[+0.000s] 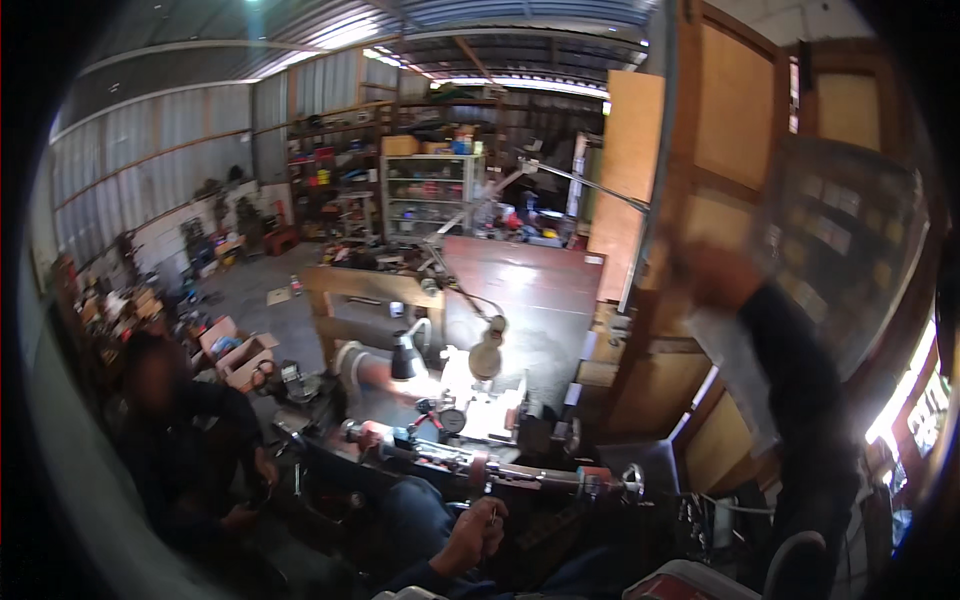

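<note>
We are holding our left hand [468, 538] just below the long metal machine [535, 474], the hand's fingers curled closed — whether on anything, we cannot tell. The machine is lying across in front of us, with a round dial gauge [452, 420] and a black lamp [403, 360] standing behind it. We are holding our blurred right hand [718, 277] high near the wooden panels [735, 95] — its fingers' state, we cannot tell.

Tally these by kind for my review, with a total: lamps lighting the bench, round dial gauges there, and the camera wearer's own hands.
Lamps: 2 (black-shaded lamp, round-headed lamp)
Dial gauge: 1
Own hands: 2 (left hand, right hand, blurred)
Total: 5
</note>
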A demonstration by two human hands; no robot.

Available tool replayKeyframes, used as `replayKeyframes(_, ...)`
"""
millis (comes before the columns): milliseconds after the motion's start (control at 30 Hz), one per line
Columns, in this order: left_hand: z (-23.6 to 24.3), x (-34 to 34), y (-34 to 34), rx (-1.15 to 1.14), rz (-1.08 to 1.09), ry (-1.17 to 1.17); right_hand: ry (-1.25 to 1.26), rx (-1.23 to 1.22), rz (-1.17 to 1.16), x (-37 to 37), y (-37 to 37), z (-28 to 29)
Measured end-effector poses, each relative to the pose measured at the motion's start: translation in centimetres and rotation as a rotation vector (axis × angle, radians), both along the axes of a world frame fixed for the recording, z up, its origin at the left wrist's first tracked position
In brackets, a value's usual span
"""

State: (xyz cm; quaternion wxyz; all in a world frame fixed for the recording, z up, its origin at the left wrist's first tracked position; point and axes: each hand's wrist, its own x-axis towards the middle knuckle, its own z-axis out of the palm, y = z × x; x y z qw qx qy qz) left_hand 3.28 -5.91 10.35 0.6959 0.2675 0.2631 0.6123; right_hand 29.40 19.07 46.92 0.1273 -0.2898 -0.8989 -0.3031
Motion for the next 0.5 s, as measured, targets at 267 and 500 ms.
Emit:
replayKeyframes(267,-10.9,-1.9,-4.4,-0.235,-0.169,0.207,0.665,0.224,0.491,-15.7,0.5,18.5)
replayKeyframes(500,-14.2,0.5,-3.2,-0.163,-0.341,0.559,0.411,-0.114,0.209,-12.0,-1.8,10.2)
